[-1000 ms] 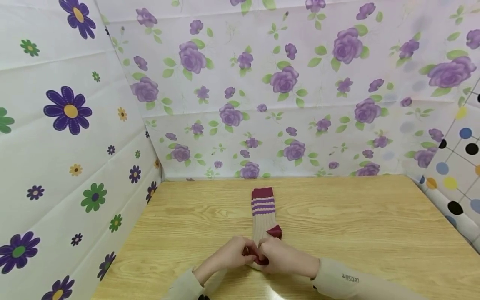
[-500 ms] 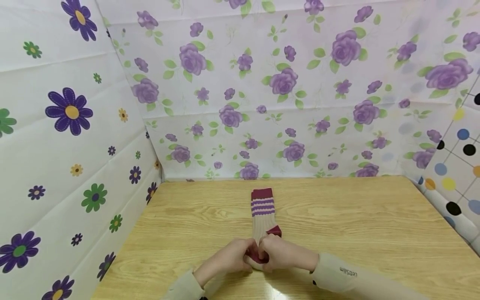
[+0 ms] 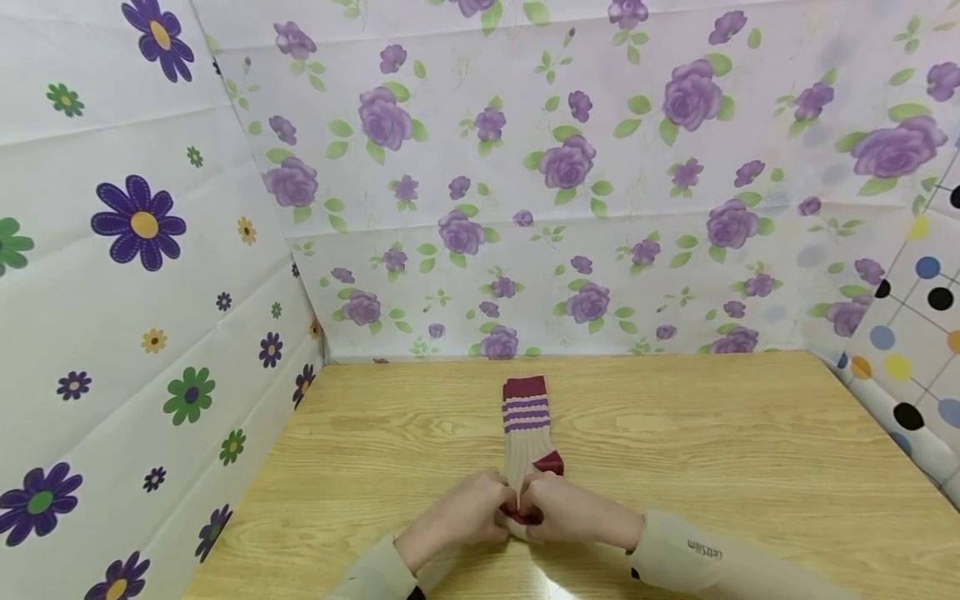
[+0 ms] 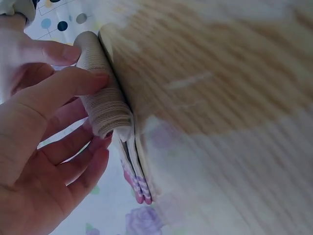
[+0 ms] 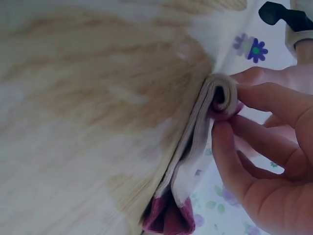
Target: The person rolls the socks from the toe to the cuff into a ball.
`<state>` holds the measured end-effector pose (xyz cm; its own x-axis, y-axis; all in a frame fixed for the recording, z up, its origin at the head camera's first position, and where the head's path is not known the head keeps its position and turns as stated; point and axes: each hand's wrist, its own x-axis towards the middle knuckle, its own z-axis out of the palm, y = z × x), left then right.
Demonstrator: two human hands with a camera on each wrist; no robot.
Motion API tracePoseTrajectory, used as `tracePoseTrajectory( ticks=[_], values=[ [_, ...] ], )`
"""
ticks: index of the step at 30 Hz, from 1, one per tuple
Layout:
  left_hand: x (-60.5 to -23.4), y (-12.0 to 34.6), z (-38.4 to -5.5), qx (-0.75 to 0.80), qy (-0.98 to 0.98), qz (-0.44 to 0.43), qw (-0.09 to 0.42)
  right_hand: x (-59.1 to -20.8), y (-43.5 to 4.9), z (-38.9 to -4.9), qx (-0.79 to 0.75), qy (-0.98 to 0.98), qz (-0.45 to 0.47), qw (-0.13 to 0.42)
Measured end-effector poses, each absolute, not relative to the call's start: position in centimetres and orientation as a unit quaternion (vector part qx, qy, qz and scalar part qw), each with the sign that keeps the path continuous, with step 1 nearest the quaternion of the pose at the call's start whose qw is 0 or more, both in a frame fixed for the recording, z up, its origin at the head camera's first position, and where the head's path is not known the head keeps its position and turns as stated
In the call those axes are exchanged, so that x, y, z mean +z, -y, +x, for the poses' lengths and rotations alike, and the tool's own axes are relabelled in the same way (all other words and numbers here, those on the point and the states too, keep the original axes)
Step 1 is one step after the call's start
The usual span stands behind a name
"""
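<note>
A pair of beige ribbed socks (image 3: 527,442) lies stacked on the wooden table, with maroon cuffs at the far end, purple stripes and a maroon heel on the right. Their near, toe end is rolled up; the left wrist view shows this as a beige roll (image 4: 105,93), and the right wrist view shows its coiled end (image 5: 224,95) with some maroon inside. My left hand (image 3: 476,507) pinches the roll's left side between thumb and fingers. Facing it, my right hand (image 3: 567,510) pinches the right side. In the head view the fingers hide much of the roll.
The wooden table (image 3: 697,450) extends to both sides of the socks. Behind it hangs a white cloth with purple roses (image 3: 567,162). A daisy-print cloth (image 3: 142,308) borders the left side, a dotted one (image 3: 911,367) the right.
Both hands stay at the toe end of the socks, their fingers shifting around the roll. Less of the maroon toe shows between them than before. The cuffs have barely moved.
</note>
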<state>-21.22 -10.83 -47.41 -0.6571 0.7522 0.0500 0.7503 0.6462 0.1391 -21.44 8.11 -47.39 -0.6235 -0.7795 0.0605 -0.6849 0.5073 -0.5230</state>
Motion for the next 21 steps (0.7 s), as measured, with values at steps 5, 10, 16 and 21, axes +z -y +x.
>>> tracePoseTrajectory(
  ticks=[5, 10, 16, 21],
  values=[
    [-47.3, 11.0, -21.6, 0.129, -0.909, 0.392, 0.054, -47.2, -8.1, -20.9, -0.259, -0.860, -0.434, 0.068],
    [-47.3, 11.1, -22.2, 0.156, -0.910, 0.370, 0.101, -47.2, -8.2, -20.8, -0.256, -0.864, -0.425, 0.085],
    [-46.9, 11.0, -23.1, 0.189, -0.904, 0.356, 0.145, -47.2, -8.3, -21.1, -0.241, -0.878, -0.408, 0.068],
    [-46.7, 10.8, -23.9, 0.205, -0.896, 0.358, 0.166, -47.3, -8.3, -21.2, -0.229, -0.883, -0.405, 0.057]
  ],
)
